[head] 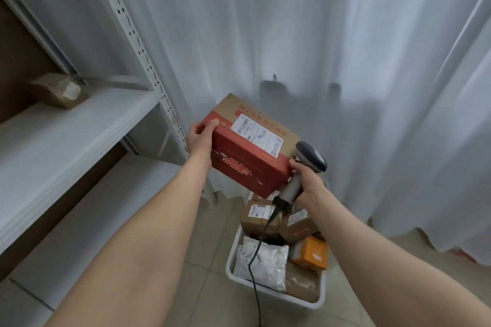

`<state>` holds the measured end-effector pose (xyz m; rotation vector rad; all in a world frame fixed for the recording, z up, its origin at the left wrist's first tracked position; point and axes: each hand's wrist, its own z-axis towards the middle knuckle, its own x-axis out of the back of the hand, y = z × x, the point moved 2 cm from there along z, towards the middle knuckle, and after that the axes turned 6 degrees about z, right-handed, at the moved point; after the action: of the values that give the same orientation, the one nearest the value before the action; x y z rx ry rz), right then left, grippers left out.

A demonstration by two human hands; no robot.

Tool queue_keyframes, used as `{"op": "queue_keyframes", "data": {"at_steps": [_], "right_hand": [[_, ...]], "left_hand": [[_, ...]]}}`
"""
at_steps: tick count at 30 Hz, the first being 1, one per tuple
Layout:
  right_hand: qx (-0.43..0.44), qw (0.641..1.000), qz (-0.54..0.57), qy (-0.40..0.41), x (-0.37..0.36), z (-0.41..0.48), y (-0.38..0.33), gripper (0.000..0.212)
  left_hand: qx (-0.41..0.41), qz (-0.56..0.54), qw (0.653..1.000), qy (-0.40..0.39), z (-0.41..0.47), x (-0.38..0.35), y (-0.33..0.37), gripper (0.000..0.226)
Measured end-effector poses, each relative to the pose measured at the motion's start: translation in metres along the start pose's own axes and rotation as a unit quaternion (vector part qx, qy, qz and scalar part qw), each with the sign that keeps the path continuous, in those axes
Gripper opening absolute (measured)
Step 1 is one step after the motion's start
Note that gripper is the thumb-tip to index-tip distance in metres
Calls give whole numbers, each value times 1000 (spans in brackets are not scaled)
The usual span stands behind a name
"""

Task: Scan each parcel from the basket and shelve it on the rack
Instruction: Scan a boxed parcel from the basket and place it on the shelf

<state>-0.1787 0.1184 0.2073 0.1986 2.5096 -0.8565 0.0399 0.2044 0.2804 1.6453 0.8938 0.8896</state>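
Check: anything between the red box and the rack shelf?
Only the rack's corner upright, just left of the left hand gripping the red box; a straight sideways move would likely meet it. The shelf front is open, one brown parcel far back on it. The right hand holds the scanner.

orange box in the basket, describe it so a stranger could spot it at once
Find the white basket on the tiled floor. Against its right wall sits the orange box. Its neighbours are brown cartons and a white bag; it alone is orange.
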Motion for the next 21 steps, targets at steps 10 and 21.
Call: {"op": "queue_keyframes", "data": {"at_steps": [10,21], "right_hand": [[24,995,-24,-95,-34,-86,-10,38],[14,985,60,-161,-102,-154,53,33]], "left_hand": [[-7,24,999,-37,-33,109,77,31],[-53,-52,997,-37,-56,184,103,79]]}}
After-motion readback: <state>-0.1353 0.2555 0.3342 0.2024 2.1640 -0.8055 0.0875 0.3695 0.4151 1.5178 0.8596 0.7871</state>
